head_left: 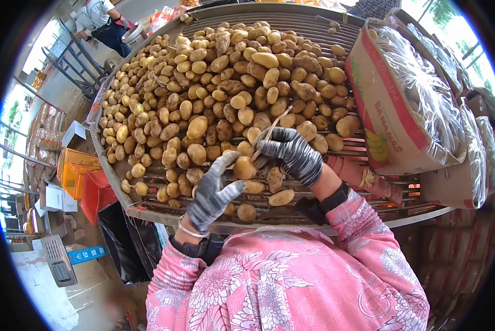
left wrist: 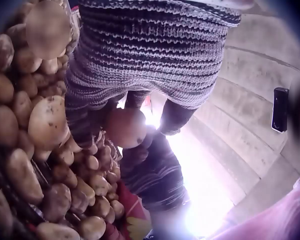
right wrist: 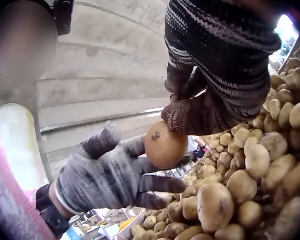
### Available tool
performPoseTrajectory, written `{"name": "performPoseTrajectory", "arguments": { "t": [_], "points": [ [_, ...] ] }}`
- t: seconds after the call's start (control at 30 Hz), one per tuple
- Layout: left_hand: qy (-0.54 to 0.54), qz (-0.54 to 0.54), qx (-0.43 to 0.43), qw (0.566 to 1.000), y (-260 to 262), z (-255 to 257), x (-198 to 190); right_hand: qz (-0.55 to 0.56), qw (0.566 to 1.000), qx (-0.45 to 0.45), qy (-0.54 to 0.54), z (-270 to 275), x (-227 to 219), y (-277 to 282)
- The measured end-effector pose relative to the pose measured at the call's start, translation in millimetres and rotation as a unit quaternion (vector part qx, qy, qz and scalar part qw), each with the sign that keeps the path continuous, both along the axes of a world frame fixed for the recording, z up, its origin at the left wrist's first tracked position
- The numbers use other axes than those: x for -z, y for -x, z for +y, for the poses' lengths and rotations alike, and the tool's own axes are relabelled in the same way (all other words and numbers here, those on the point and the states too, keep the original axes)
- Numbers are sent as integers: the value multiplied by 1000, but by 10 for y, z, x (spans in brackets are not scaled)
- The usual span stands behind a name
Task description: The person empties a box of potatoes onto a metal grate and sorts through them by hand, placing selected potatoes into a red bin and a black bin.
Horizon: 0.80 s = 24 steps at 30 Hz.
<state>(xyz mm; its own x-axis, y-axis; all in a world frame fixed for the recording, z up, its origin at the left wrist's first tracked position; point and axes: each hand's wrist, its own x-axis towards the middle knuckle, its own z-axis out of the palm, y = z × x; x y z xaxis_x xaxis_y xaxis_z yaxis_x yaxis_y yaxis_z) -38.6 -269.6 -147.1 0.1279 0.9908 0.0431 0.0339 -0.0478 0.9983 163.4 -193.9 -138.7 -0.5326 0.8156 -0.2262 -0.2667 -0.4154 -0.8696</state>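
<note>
A round potato (head_left: 244, 168) (right wrist: 165, 145) is between the two gloved hands, above the slatted table. My left hand (head_left: 214, 190) (right wrist: 107, 172) is beside it with fingers spread and the thumb apart; fingertips are at the potato's side, and whether they bear it is unclear. With curled fingers, my right hand (head_left: 294, 154) (right wrist: 220, 75) pinches a thin pale stem (head_left: 278, 124), its fingertips right against the potato's top. In the left wrist view the potato (left wrist: 126, 127) shows below the left glove (left wrist: 147, 55), partly hidden by fingers.
A large potato pile (head_left: 203, 88) covers much of the slatted table (head_left: 308, 26). At the right stands a banana carton (head_left: 388, 105) with plastic wrap; red netting (head_left: 347, 171) lies near the right forearm. Orange and red crates (head_left: 95, 193) stand left. Another person (head_left: 101, 25) is at the upper left.
</note>
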Motion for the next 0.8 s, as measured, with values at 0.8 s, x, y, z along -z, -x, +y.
{"name": "performPoseTrajectory", "arguments": {
  "t": [0.8],
  "points": [
    [240, -575, -32, 781, 439, -305, 152, -517, 706, -67, -480, 9, 238, -285]
  ]
}}
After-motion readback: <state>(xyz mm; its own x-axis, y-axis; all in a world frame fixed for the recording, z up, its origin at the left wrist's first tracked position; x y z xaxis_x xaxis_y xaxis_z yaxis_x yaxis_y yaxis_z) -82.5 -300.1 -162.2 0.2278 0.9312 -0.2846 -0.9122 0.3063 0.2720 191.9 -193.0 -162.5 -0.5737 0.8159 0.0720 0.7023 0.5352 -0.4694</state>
